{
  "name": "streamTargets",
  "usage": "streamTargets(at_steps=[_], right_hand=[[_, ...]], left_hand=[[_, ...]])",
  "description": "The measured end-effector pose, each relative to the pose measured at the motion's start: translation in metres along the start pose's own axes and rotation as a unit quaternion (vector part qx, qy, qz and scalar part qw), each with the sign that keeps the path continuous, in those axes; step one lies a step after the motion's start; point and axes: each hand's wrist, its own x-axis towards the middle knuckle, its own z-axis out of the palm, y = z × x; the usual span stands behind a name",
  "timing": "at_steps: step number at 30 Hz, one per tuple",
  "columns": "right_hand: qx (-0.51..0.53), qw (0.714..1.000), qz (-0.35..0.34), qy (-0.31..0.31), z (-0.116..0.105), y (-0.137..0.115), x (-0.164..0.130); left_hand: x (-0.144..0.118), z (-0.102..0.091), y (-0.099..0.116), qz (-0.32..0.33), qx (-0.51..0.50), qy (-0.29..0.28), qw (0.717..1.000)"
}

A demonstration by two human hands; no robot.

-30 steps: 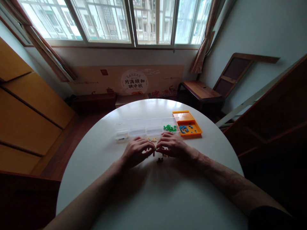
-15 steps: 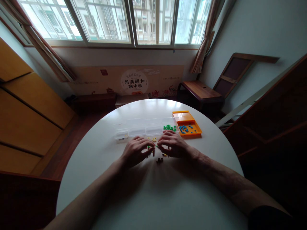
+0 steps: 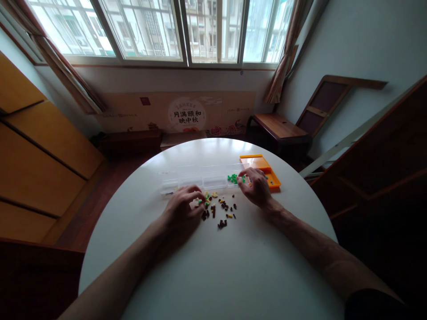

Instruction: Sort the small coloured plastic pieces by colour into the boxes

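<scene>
A scatter of small dark, yellow and green pieces (image 3: 220, 211) lies on the round white table (image 3: 213, 266). My left hand (image 3: 183, 206) rests at the left edge of the scatter with its fingertips pinched on a small piece. My right hand (image 3: 255, 186) is over the right end of the clear compartment box (image 3: 200, 180), its fingertips at the cell that holds green pieces (image 3: 234, 178). Whether the right hand holds a piece cannot be told. The hand partly hides the orange tray (image 3: 256, 162) with its blue pieces.
A wooden chair (image 3: 283, 126) stands beyond the table on the right. A dark wooden frame (image 3: 383, 146) leans at the far right, and yellow wooden panels (image 3: 36, 155) stand at the left. Windows run along the back wall.
My right hand has moved from the scatter up and right to the green cell of the box. My left hand stayed by the scatter, which is now uncovered.
</scene>
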Motion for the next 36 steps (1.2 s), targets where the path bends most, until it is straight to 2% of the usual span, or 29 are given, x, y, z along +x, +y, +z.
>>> streamTargets(at_steps=[5,11,18,20,23,28,32,36], right_hand=[[0.030,0.999,-0.027,-0.028,0.002,-0.014,-0.003],[0.052,0.997,-0.037,-0.030,0.004,-0.014,-0.004],[0.078,0.994,-0.067,-0.033,0.003,-0.017,-0.004],[0.099,0.990,-0.089,-0.044,0.001,-0.019,-0.004],[0.129,0.976,-0.158,-0.078,-0.002,-0.025,-0.004],[0.140,0.949,-0.257,-0.119,-0.001,-0.036,-0.005],[0.149,0.935,-0.289,-0.144,0.001,-0.038,-0.005],[0.149,0.933,-0.292,-0.149,0.001,-0.038,-0.004]], left_hand=[[0.000,0.002,-0.004,0.014,-0.002,-0.010,1.000],[-0.001,0.006,-0.008,0.032,0.013,-0.017,0.999],[0.000,0.012,-0.011,0.062,0.036,0.014,0.997],[0.001,0.013,-0.010,0.064,0.025,0.027,0.997],[0.004,0.011,-0.005,0.069,0.000,0.048,0.996],[0.009,0.008,0.011,0.103,-0.011,0.096,0.990],[0.011,0.009,0.020,0.118,-0.021,0.099,0.988],[0.011,0.012,0.022,0.104,-0.040,0.093,0.989]])
